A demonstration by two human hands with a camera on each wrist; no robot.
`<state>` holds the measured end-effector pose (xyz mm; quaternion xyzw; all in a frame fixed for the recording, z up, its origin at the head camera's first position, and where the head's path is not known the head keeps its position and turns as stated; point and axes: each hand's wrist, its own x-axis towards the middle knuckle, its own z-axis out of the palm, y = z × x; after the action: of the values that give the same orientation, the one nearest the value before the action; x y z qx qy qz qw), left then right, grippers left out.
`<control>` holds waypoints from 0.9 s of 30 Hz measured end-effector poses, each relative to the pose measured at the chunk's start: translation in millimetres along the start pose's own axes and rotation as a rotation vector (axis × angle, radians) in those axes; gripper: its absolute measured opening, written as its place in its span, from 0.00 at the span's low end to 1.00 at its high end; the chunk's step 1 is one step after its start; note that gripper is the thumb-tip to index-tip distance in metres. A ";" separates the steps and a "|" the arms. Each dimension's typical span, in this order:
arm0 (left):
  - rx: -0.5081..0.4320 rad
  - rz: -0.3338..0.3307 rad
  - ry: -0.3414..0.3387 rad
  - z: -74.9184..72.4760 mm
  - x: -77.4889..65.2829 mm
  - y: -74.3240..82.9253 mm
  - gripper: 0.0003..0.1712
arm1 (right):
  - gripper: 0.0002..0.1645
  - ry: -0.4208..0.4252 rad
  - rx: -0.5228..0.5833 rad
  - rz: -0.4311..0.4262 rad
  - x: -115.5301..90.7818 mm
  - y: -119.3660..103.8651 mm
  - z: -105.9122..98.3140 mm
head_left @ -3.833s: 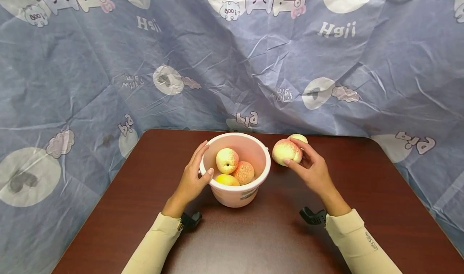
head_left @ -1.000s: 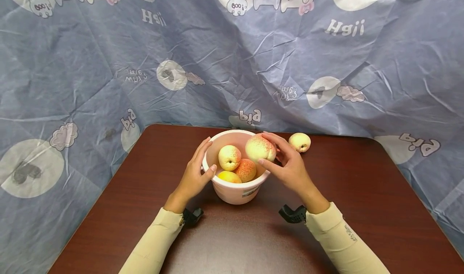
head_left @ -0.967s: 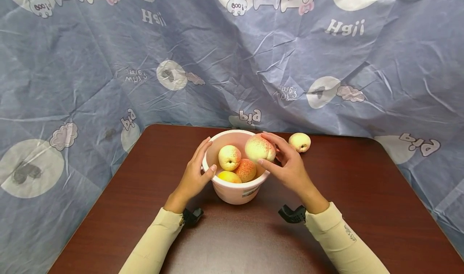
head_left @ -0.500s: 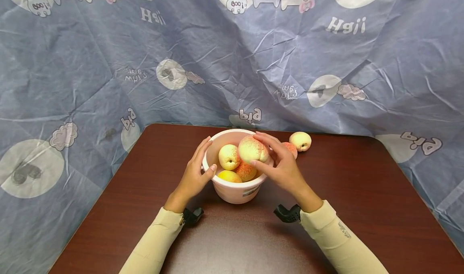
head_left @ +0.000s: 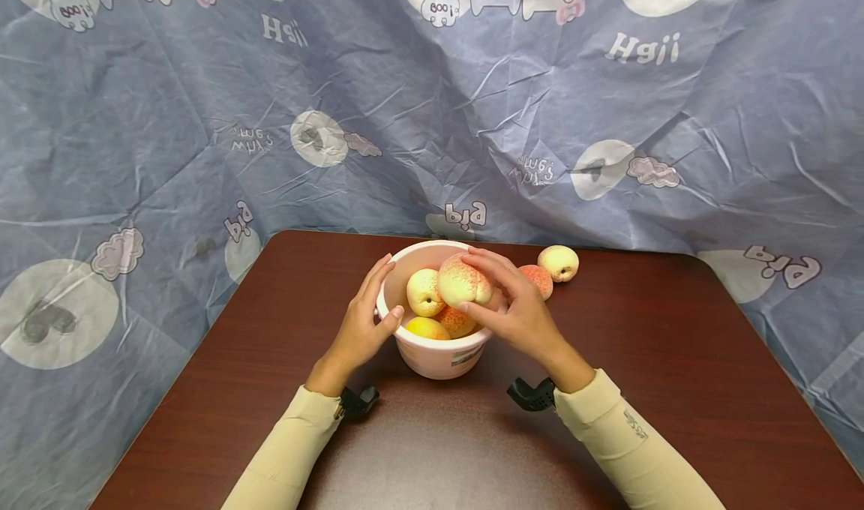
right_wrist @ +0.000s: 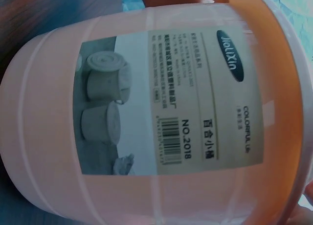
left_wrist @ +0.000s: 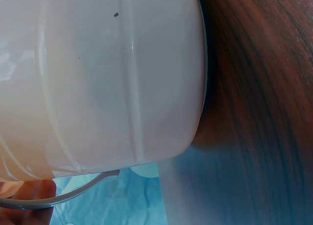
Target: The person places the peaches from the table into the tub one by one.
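Observation:
A pale pink plastic bucket [head_left: 439,360] stands upright on the table, its printed label [right_wrist: 171,102] facing the right wrist camera. My left hand [head_left: 361,326] holds the bucket's left rim, fingers along the side and thumb at the front edge. Between the thumb and fingers of my right hand [head_left: 520,315], a large pale peach with red speckles [head_left: 464,281] is held over the bucket's right half. Inside lie a pale peach [head_left: 424,291], a red-speckled round fruit [head_left: 456,321] partly covered by the held peach, and a yellow fruit [head_left: 427,328].
A reddish fruit [head_left: 538,280] and a pale peach [head_left: 559,262] sit close together on the brown table [head_left: 641,345], right of the bucket. A blue printed cloth [head_left: 405,135] hangs behind. The bucket's curved handle [left_wrist: 73,191] hangs at its side.
My right hand has carried the large peach leftward from beside the bucket to over its inside. The reddish fruit on the table has come into view behind that hand. My left hand stays put.

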<state>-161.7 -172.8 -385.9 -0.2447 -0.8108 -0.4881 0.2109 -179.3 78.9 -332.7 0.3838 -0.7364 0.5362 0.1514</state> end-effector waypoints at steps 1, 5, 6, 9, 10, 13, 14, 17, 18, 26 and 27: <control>-0.001 0.002 0.000 0.0 -0.2 0.0 0.37 | 0.35 -0.002 -0.012 -0.006 0.1 0.1 0.3; -0.009 0.008 0.003 0.1 -0.2 0.2 0.37 | 0.36 -0.013 -0.057 -0.032 0.3 -0.1 1.5; -0.007 0.006 0.003 0.0 -0.3 0.0 0.37 | 0.36 -0.015 -0.065 -0.037 0.2 0.1 1.8; -0.003 0.003 0.002 -0.1 -0.4 -0.7 0.37 | 0.35 -0.023 -0.088 -0.042 -0.2 -0.1 2.6; -0.004 0.004 0.002 -0.2 -0.5 -0.9 0.37 | 0.35 -0.025 -0.095 -0.043 -0.2 -0.5 2.8; -0.006 0.004 -0.001 -0.2 -0.5 -1.3 0.38 | 0.35 -0.030 -0.109 -0.046 -0.7 -0.8 3.5; -0.007 0.004 -0.001 -0.2 -0.4 -1.2 0.38 | 0.35 -0.031 -0.116 -0.050 -0.6 -1.2 3.6; -0.009 0.001 -0.001 0.1 -0.5 -1.4 0.38 | 0.36 -0.040 -0.129 -0.073 -0.8 -1.1 4.3; -0.009 0.001 0.000 0.3 -0.5 -1.5 0.38 | 0.36 -0.045 -0.136 -0.083 -0.8 -0.4 4.6; -0.010 0.007 0.001 -0.5 0.1 -1.4 0.38 | 0.34 -0.064 -0.181 -0.132 0.3 1.5 6.9; -0.011 0.007 0.001 -0.6 0.2 -1.4 0.38 | 0.35 -0.063 -0.190 -0.135 -0.1 6.8 7.2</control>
<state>-162.6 -173.9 -386.4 -0.2482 -0.8073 -0.4918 0.2116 -182.7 73.4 -340.1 0.4333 -0.7607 0.4401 0.1997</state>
